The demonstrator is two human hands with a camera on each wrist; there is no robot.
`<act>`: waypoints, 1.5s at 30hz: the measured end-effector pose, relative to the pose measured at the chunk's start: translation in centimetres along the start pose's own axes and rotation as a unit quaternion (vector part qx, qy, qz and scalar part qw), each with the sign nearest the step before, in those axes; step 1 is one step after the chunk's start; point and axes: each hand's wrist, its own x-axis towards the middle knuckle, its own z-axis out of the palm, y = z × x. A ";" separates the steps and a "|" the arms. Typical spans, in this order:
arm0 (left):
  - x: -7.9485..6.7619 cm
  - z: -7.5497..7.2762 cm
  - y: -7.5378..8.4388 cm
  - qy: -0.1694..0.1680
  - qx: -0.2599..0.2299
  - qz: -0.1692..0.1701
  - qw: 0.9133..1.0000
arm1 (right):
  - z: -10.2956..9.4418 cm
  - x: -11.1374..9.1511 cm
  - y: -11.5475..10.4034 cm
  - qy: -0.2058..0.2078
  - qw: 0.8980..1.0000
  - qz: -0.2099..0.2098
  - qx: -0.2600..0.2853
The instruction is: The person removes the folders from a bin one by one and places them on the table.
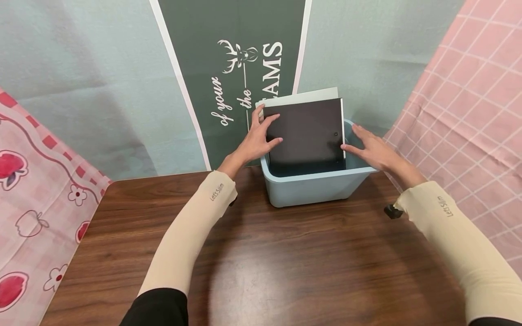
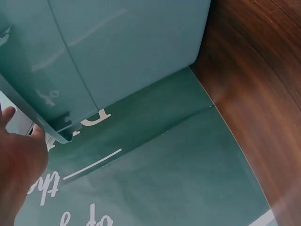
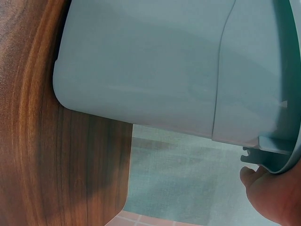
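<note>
A dark, flat, book-like item (image 1: pixel 303 131) with a pale right edge and a small round dot stands upright, leaning, inside a light-blue plastic bin (image 1: pixel 310 192). Behind it a pale flat item (image 1: pixel 320 94) sticks up higher. My left hand (image 1: pixel 256 139) is at the dark item's left edge; its thumb and forefinger extend over the front, and another finger is up by the pale item's corner. On the opposite side, my right hand (image 1: pixel 373 147) has its thumb at the dark item's right edge and its fingers over the bin's rim. The bin's front wall hides both items' lower parts.
The bin stands at the back of a brown wooden table (image 1: pixel 261 267), close to a grey-green backdrop cloth (image 1: pixel 236 22) with white lettering. Pink patterned cloths hang at the left (image 1: pixel 32 217) and right (image 1: pixel 461 113).
</note>
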 end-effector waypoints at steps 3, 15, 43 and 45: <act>0.0 0.0 0.1 -0.002 -0.004 -0.005 1.000 | -0.1 0.0 0.0 0.001 1.000 0.000 0.003; 0.2 -0.1 0.7 -0.009 -0.040 0.001 0.999 | -0.1 -0.2 0.0 0.002 1.000 0.000 0.015; 2.0 -0.3 1.3 -0.103 -0.093 0.008 0.990 | -0.2 -0.2 -0.2 0.001 1.000 0.002 0.021; 2.1 -0.3 1.3 -0.107 -0.086 0.005 0.990 | -0.1 -0.2 -0.2 0.001 1.000 0.002 0.022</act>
